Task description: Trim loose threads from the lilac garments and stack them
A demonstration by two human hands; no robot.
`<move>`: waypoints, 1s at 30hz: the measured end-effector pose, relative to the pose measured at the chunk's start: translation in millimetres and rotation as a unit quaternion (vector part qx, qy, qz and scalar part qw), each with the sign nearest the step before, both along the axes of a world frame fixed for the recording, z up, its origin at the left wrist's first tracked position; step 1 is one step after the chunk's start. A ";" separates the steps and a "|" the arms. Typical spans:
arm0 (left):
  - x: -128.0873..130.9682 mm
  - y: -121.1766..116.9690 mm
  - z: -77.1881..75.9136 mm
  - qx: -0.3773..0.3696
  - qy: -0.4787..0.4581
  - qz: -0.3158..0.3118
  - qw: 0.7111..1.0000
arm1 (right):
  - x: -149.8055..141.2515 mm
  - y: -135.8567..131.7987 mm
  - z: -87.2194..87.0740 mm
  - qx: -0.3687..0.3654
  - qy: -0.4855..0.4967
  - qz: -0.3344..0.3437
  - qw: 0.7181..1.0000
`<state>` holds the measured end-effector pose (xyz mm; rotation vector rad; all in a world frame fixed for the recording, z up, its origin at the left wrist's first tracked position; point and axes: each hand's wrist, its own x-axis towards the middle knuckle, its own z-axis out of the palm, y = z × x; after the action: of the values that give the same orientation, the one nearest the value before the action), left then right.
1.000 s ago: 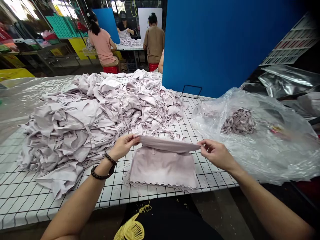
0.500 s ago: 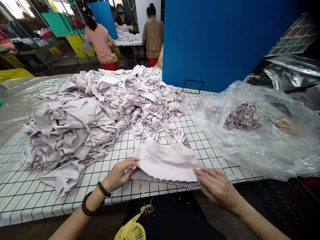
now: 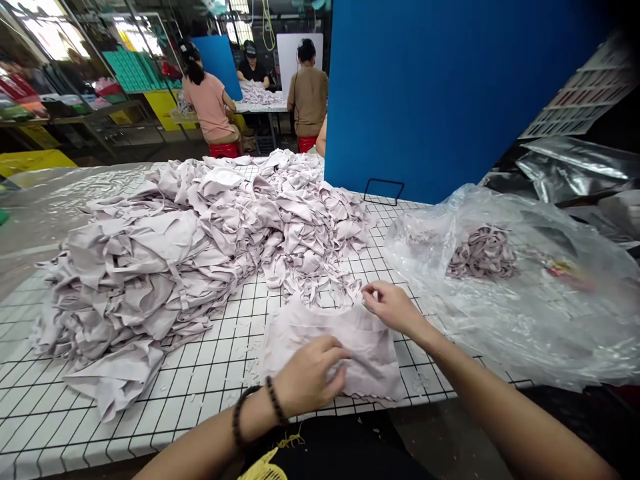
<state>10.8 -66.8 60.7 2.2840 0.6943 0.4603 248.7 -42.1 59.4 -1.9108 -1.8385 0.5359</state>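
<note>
A small stack of pale lilac strappy tops (image 3: 367,357) lies flat at the table's front edge, scalloped hems toward me. Over the middle of the uppermost top is my left hand (image 3: 315,373), its fingers bent but apart, with nothing visible in them. My right hand (image 3: 393,307) is at the stack's far right corner. Its thumb and fingertips pinch together at the strap there; the exact hold is small and partly hidden. Loose straps (image 3: 325,290) spread out beyond the stack's far edge.
A large heap of crumpled lilac tops (image 3: 200,233) covers the left and back of the gridded table (image 3: 227,340). Right stands a clear plastic bag (image 3: 500,313) with bundled straps inside. A blue panel (image 3: 425,93) rises behind. Several people sit at another table (image 3: 270,109) farther off.
Both hands have left the near hem. My left hand has moved right over the top, and my right hand has reached away to its far right corner. The raised top edge now lies flatter.
</note>
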 end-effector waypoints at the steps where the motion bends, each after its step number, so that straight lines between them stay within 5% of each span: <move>1: 16.4 3.6 -4.9 -0.040 -0.021 -0.016 0.999 | -4.3 21.6 -5.2 -0.025 -0.020 -0.010 0.999; 5: 49.6 22.6 -30.8 -0.207 -0.032 -0.021 0.978 | -18.0 81.6 -29.7 -0.121 0.008 -0.027 0.992; 11: 46.5 36.5 -59.7 -0.377 -0.070 -0.037 0.923 | -11.4 112.9 -44.4 -0.177 0.155 -0.059 0.970; 15: 48.6 39.1 -62.7 -0.425 -0.088 -0.039 0.900 | -5.6 122.2 -41.5 -0.241 0.282 -0.061 0.927; 22: 47.6 42.6 -60.2 -0.421 -0.091 -0.039 0.902 | 6.4 131.9 -28.9 -0.332 0.405 0.005 0.852; 24: 47.6 42.4 -60.8 -0.429 -0.094 -0.038 0.897 | 9.6 134.6 -27.0 -0.330 0.338 0.042 0.880; 27: 48.1 41.9 -61.9 -0.436 -0.098 -0.038 0.894 | 9.7 138.8 -26.3 -0.277 0.067 0.084 0.955; 30: 48.3 41.4 -62.7 -0.448 -0.101 -0.039 0.887 | 4.0 140.7 -27.8 -0.229 -0.097 0.081 0.965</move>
<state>59.1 -25.4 -2.0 1.3577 0.5438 0.2489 252.8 98.6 31.7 -2.1780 -2.1542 0.9244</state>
